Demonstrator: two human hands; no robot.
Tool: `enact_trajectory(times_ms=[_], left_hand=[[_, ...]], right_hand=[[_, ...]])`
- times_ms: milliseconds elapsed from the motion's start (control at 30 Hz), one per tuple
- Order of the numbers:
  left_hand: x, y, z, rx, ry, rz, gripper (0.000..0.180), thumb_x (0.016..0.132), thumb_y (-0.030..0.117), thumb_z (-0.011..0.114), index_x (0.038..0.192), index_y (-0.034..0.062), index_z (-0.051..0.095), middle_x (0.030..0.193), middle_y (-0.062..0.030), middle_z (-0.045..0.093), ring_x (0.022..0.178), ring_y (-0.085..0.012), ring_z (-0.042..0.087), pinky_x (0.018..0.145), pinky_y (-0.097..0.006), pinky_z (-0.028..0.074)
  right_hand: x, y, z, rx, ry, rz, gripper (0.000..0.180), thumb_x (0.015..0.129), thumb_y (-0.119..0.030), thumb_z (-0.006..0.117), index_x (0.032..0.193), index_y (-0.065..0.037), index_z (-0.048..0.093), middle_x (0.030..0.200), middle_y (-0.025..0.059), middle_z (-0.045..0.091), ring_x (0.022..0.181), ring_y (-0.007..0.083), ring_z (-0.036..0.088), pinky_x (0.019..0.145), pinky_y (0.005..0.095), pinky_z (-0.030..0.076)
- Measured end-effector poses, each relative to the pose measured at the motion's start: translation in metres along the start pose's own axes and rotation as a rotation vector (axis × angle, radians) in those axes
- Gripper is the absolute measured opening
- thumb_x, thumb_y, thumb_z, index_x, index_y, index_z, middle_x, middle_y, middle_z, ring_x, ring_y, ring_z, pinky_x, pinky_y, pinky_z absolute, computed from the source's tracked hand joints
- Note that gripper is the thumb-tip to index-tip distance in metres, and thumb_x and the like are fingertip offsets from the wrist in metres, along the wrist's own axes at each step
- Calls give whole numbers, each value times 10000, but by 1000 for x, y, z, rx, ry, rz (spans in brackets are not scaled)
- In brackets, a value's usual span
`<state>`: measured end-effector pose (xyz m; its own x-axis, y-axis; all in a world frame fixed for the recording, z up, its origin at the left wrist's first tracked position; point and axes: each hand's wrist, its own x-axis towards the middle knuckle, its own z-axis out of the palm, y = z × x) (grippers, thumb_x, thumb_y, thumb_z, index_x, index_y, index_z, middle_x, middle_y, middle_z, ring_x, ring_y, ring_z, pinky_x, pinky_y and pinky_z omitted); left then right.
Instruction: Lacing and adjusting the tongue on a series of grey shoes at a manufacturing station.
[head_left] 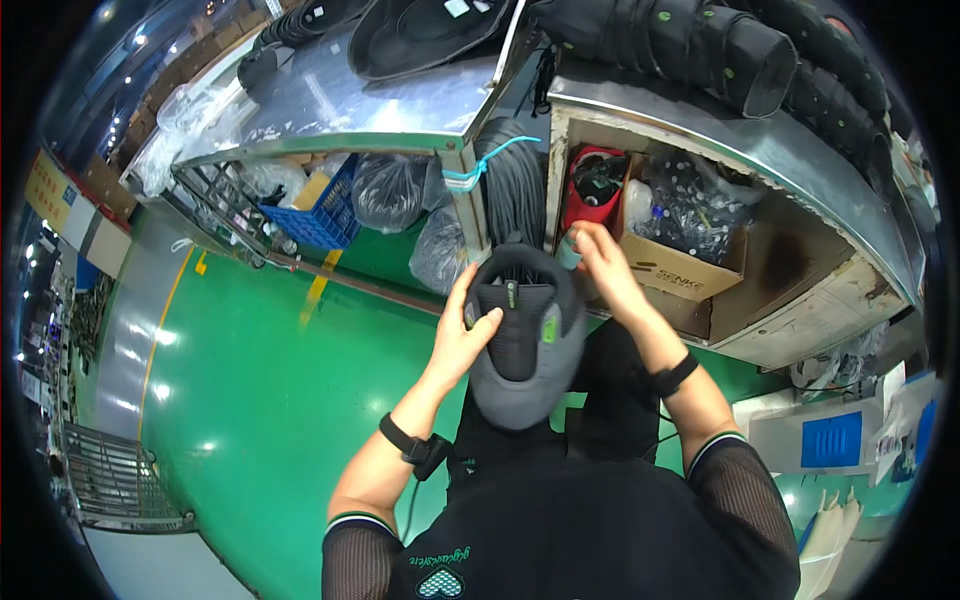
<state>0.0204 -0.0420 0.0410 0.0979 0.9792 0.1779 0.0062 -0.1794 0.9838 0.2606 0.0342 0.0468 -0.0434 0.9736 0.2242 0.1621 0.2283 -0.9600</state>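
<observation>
Taking the grey and black shoe upper (520, 345) as the landmark, and reading from left to right: well to its left and higher, a blue plastic crate (318, 212) and dark filled bags (390, 190) are seen under a metal tabletop (390, 100), above a green floor (270, 400). Against the upper's left edge the left hand (462, 335) is closed on it, thumb laid over the dark inner panel and fingers wrapped round the rim. The upper itself is held up in the air in front of the body, below the tabletop's edge and before a hanging bundle of dark cords (512, 185). It is judged to be light and soft (a fabric shell, easily creased), so it is best held by its stiffer rim and not by the limp middle. Just to its upper right the right hand (600, 265) is closed round a small pale bottle-like object (570, 248), touching the upper's top edge. Further right, a cardboard box (680, 270) of small parts is lodged on a shelf.
</observation>
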Motion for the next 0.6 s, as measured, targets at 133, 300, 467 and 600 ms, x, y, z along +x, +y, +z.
enact_trajectory(times_ms=[133,300,467,600], left_hand=[[-2,-111,-3,445,331,-199,802,858,473,654,1385,-68,383,1366,-283,450,1266,-393,457,1065,-409,357],[12,-155,-1,129,393,-532,763,940,566,456,1370,-63,405,1345,-288,468,1273,-399,438,1081,-408,325],[-4,-149,10,225,440,-448,700,980,517,399,1371,-63,403,1371,-266,459,1286,-387,427,1075,-407,330],[-3,-156,1,401,397,-406,656,988,485,401,1363,-53,417,1350,-272,470,1270,-394,438,1070,-410,328]], right_hand=[[-77,84,90,-478,-161,-51,732,906,-408,591,1376,89,328,1405,291,384,1311,410,389,1095,429,302],[-41,124,91,-318,-332,157,678,933,-465,515,1358,39,362,1340,260,436,1278,388,407,1081,428,303],[26,43,73,-167,191,-177,352,820,-132,719,1130,-29,586,1024,90,561,829,177,583,744,289,482],[67,29,85,1,253,-190,115,827,-94,707,867,1,656,891,44,566,715,106,526,640,241,422]])
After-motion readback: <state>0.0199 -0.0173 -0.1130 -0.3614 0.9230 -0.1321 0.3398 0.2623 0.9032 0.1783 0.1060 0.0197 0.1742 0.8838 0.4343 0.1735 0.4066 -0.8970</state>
